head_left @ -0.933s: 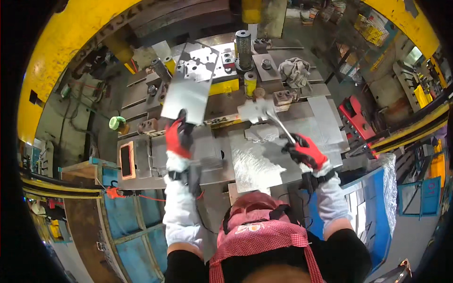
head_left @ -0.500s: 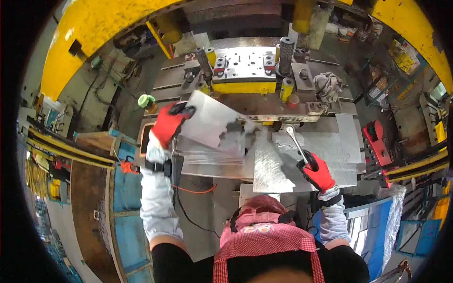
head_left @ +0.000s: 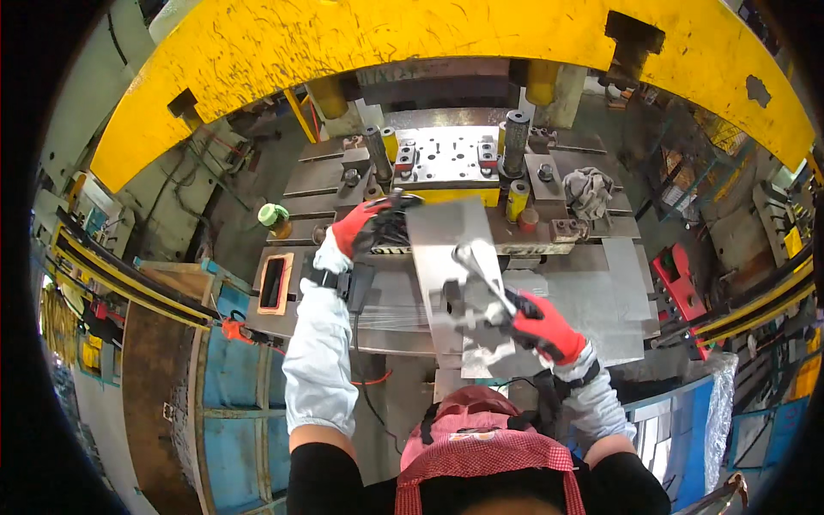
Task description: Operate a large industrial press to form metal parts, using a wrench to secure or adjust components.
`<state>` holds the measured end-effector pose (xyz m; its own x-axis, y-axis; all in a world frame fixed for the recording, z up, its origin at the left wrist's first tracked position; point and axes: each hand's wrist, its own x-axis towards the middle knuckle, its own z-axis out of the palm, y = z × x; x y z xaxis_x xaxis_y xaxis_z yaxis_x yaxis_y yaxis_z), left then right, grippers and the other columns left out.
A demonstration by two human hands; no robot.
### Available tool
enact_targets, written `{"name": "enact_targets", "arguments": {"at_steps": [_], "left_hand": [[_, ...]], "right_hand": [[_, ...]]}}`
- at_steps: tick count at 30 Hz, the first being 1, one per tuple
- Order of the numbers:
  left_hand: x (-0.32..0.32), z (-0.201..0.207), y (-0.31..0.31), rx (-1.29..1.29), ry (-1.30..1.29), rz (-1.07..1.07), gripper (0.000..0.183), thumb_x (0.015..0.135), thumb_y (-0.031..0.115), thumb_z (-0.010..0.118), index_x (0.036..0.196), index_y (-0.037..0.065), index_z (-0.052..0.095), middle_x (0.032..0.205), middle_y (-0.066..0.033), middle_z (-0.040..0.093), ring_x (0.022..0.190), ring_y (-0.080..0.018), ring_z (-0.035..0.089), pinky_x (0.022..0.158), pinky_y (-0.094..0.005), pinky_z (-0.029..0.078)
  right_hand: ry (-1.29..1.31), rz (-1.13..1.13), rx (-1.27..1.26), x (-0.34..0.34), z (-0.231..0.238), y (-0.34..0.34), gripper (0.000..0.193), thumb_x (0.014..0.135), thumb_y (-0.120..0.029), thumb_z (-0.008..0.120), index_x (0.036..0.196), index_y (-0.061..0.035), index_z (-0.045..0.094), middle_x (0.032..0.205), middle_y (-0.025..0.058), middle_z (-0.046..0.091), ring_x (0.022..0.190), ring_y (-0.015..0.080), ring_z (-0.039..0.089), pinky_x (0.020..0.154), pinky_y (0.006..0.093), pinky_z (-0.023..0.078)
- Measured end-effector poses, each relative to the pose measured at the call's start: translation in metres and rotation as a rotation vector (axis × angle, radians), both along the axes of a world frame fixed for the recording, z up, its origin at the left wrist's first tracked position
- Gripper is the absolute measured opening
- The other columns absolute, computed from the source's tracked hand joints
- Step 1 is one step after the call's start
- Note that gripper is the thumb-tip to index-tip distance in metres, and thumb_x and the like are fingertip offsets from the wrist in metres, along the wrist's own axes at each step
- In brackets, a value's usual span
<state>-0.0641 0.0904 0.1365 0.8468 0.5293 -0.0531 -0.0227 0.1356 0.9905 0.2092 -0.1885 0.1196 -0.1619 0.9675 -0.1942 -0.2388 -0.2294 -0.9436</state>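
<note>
My left hand [head_left: 371, 225], in a red and black glove, pinches the upper left corner of a flat metal sheet [head_left: 455, 225]. The sheet stands tilted in front of the press die, its lower end over the bench. My right hand [head_left: 542, 326], gloved alike, is closed round the handle of a shiny wrench [head_left: 482, 273] with a rounded head. The wrench lies across the sheet's right side in view; whether they touch I cannot tell. Dark, blurred patches show on the sheet's lower part, perhaps reflections. Under it, more thin sheets [head_left: 592, 296] lie on the bench.
Beyond the hands is the die's drilled plate [head_left: 446, 154], with dark guide posts [head_left: 515, 144] and yellow cylinders [head_left: 518, 200]. A grey rag [head_left: 589, 190] lies right of it. A green-capped bottle [head_left: 275, 219] stands left. The yellow press frame [head_left: 412, 39] arches above.
My left hand has carried the metal sheet to the right and turned it more upright. My right hand has come left with the wrench, close to the sheet. The view has shifted too.
</note>
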Motion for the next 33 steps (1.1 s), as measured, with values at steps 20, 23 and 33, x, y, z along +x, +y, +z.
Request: {"name": "enact_targets", "arguments": {"at_steps": [20, 23, 33], "left_hand": [[0.096, -0.113, -0.063, -0.749, -0.895, 0.169, 0.045, 0.094, 0.030, 0.025, 0.120, -0.002, 0.044, 0.119, -0.0223, 0.050, 0.106, -0.0375, 0.053, 0.095, -0.0473, 0.042], [0.103, -0.097, -0.071, -0.776, -0.642, 0.529, 0.045, 0.094, 0.032, 0.027, 0.115, -0.001, 0.049, 0.111, -0.0198, 0.056, 0.100, -0.0345, 0.057, 0.090, -0.0470, 0.045], [0.110, -0.091, -0.075, -0.795, -0.645, 0.586, 0.037, 0.092, 0.029, 0.034, 0.109, 0.001, 0.052, 0.107, -0.0204, 0.058, 0.096, -0.0356, 0.058, 0.086, -0.0482, 0.047]], "right_hand": [[-0.478, 0.003, 0.364, 0.035, -0.020, 0.219, 0.019, 0.080, -0.013, 0.057, 0.094, -0.0011, 0.060, 0.083, 0.0067, 0.060, 0.072, 0.0175, 0.058, 0.066, 0.0289, 0.046], [-0.228, -0.279, 0.054, 0.019, 0.004, 0.192, 0.030, 0.080, -0.018, 0.064, 0.103, -0.0019, 0.055, 0.077, 0.0007, 0.059, 0.055, 0.0072, 0.049, 0.048, 0.0234, 0.040], [-0.213, -1.037, -0.022, 0.082, -0.159, -0.048, 0.046, 0.081, -0.013, 0.058, 0.125, -0.0099, 0.045, 0.070, 0.0025, 0.056, 0.046, 0.0096, 0.045, 0.040, 0.0234, 0.036]]}}
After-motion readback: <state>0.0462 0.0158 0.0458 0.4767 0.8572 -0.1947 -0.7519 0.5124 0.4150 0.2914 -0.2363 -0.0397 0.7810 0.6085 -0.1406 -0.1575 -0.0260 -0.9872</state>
